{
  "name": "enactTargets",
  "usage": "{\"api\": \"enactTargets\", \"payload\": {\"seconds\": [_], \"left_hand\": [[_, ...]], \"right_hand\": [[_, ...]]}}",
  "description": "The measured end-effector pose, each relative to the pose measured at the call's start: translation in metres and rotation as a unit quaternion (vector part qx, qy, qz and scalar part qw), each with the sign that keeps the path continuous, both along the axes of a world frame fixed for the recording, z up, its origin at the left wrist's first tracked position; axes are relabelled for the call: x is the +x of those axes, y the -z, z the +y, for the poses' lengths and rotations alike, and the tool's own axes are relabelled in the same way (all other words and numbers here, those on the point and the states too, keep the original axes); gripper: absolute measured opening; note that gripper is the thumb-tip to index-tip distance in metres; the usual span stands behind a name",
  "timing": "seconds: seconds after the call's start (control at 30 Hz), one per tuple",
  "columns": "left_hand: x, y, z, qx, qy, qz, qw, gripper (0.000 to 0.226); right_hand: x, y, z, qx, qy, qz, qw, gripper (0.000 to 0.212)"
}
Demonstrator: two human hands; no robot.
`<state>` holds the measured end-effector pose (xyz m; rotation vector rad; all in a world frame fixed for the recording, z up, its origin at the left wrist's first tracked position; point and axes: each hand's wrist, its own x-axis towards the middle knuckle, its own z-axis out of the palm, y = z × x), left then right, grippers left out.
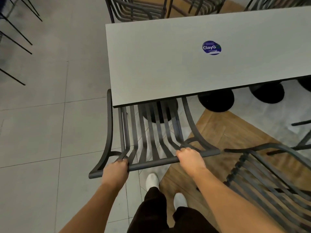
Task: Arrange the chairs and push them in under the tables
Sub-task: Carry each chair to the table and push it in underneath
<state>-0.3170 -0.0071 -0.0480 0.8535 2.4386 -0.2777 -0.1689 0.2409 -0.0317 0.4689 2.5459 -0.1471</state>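
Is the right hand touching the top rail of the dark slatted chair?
Touching. The head view shows the right hand with its fingers curled over the chair's top rail, no gap visible.

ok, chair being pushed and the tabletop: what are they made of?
Chair: looks like dark grey painted or powder-coated metal, judging by its thin curved slats and tubular top rail with a matte sheen. Tabletop: probably laminate over board, given the flat pale grey matte face and thin dark edge band. Neither is certain.

Blue round sticker (211, 47) — white shoes (152, 180) on grey tiles (42, 132).
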Motion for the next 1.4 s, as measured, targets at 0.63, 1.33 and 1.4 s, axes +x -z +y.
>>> {"api": "enactTargets", "payload": {"seconds": [0.63,1.33,1.4], "left_hand": [[0.03,-0.04,0.106,0.195,0.14,-0.101,0.965,0.066],[0.434,-0.073,0.26,0.148,0.404,-0.12,0.895,0.046],[0.481,-0.07,0.267,0.131,0.408,-0.142,0.892,0.044]], "right_hand": [[0.071,-0.038,0.043,-0.077,0.159,0.079,0.981,0.076],[0.544,-0.079,0.083,0.01,0.383,0.059,0.922,0.052],[0.594,-0.084,0.083,0.02,0.391,0.06,0.918,0.051]]}}
